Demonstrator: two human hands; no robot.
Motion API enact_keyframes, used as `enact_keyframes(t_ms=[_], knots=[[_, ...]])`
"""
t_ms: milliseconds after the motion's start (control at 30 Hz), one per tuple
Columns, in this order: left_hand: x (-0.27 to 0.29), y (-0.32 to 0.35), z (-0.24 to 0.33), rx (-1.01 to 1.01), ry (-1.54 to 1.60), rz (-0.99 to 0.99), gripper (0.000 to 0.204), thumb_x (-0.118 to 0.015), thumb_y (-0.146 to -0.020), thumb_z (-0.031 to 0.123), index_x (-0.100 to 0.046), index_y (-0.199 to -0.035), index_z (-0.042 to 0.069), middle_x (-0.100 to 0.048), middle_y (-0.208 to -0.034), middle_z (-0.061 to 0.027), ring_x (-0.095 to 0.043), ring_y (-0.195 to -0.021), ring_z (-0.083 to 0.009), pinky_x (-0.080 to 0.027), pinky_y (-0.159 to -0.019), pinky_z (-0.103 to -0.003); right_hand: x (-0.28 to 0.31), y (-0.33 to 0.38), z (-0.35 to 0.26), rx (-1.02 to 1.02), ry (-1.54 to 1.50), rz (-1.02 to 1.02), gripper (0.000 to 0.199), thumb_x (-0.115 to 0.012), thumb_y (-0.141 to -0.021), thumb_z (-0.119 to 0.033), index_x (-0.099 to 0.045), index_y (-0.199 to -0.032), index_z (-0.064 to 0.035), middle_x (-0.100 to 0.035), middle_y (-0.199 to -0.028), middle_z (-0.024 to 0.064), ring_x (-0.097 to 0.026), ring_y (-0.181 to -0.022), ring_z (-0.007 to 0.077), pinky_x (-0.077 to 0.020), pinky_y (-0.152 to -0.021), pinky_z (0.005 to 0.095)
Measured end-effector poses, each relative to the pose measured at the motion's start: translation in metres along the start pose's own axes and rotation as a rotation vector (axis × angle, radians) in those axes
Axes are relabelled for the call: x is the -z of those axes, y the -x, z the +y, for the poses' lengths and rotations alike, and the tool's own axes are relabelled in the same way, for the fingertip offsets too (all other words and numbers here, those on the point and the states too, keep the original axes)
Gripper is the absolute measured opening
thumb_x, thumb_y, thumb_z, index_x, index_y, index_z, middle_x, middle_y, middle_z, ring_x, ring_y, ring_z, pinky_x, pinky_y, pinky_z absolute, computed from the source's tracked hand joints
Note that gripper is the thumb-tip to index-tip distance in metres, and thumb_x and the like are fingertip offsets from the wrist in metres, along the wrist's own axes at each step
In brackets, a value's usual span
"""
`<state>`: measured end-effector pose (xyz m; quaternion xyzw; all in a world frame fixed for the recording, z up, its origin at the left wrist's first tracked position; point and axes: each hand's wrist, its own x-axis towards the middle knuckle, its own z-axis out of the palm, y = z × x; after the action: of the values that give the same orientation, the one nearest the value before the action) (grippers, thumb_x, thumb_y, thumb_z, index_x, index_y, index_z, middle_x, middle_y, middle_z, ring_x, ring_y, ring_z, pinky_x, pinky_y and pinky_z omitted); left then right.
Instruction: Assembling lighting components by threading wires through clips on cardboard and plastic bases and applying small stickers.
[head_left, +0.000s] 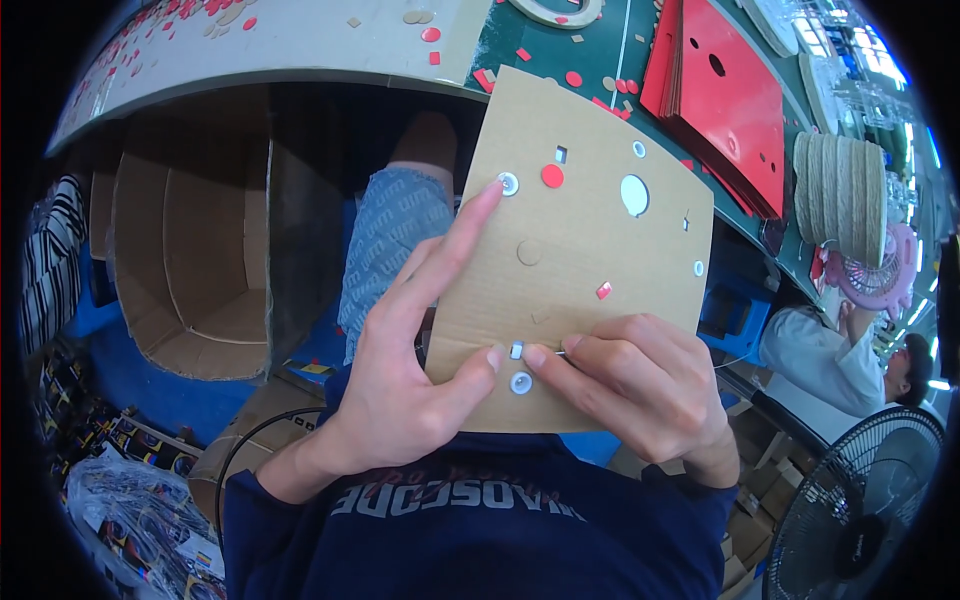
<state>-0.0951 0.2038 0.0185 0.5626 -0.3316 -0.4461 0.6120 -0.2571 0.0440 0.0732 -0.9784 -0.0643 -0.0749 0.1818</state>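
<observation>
Open cardboard box (190,270) at left, below the table edge. Left hand (400,370), pinching punched cardboard sheet (580,240) at its lower edge, forefinger stretched to an upper hole. Right hand (630,385), gripping the same edge beside a small punched slot. Sheet held over the lap: probably light, stiff, easily creased; best taken by edges. Red sheet stack (725,100) at right.

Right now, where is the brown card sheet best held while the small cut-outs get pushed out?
Probably by the cardboard sheet's lower edge, from below, where left hand and right hand already pinch it: that margin is unpunched, and holes and loose tabs sit higher up.
</observation>
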Motion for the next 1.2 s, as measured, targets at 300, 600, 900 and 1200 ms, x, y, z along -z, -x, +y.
enact_keyframes(t_ms=[300, 600, 900, 1200], knots=[[0.002, -0.002, -0.001, 0.033, 0.014, -0.002, 0.089, -0.056, -0.075, -0.005, -0.031, -0.161, 0.0, -0.051, -0.143, -0.0244, -0.051, -0.134, -0.0283, -0.037, -0.114, -0.037, 0.005, 0.003, -0.002, -0.015, -0.029, -0.004, 0.052, -0.067, -0.057, -0.008, -0.077, -0.107, 0.0048, -0.068, -0.095, 0.0111, -0.068, -0.078, 0.0223, -0.0568, -0.061, 0.0301], [0.002, -0.003, -0.004, -0.025, 0.019, 0.002, 0.095, -0.056, -0.072, 0.001, -0.024, -0.161, -0.004, -0.045, -0.151, -0.0259, -0.046, -0.14, -0.0316, -0.032, -0.118, -0.039, -0.013, 0.0, -0.008, 0.016, -0.009, 0.108, 0.053, -0.067, -0.056, -0.008, -0.075, -0.105, 0.0083, -0.068, -0.095, 0.0131, -0.068, -0.077, 0.023, -0.0561, -0.06, 0.0307], [0.001, 0.0, -0.005, -0.048, -0.018, -0.069, 0.101, -0.053, -0.07, 0.006, -0.013, -0.161, -0.009, -0.027, -0.163, -0.0307, -0.03, -0.152, -0.0361, -0.021, -0.123, -0.041, -0.011, 0.002, -0.018, -0.067, 0.067, 0.127, 0.049, -0.067, -0.056, -0.01, -0.076, -0.102, 0.0064, -0.066, -0.09, 0.0112, -0.067, -0.071, 0.0216, -0.0542, -0.056, 0.031], [-0.007, 0.005, -0.006, 0.021, 0.1, -0.061, 0.103, -0.05, -0.072, 0.002, -0.001, -0.162, -0.009, -0.014, -0.168, -0.0281, -0.019, -0.157, -0.036, -0.015, -0.125, -0.04, -0.014, 0.02, -0.014, -0.147, -0.063, 0.26, 0.044, -0.067, -0.056, -0.008, -0.074, -0.096, 0.0076, -0.064, -0.086, 0.0114, -0.066, -0.072, 0.0213, -0.0546, -0.058, 0.0301]])
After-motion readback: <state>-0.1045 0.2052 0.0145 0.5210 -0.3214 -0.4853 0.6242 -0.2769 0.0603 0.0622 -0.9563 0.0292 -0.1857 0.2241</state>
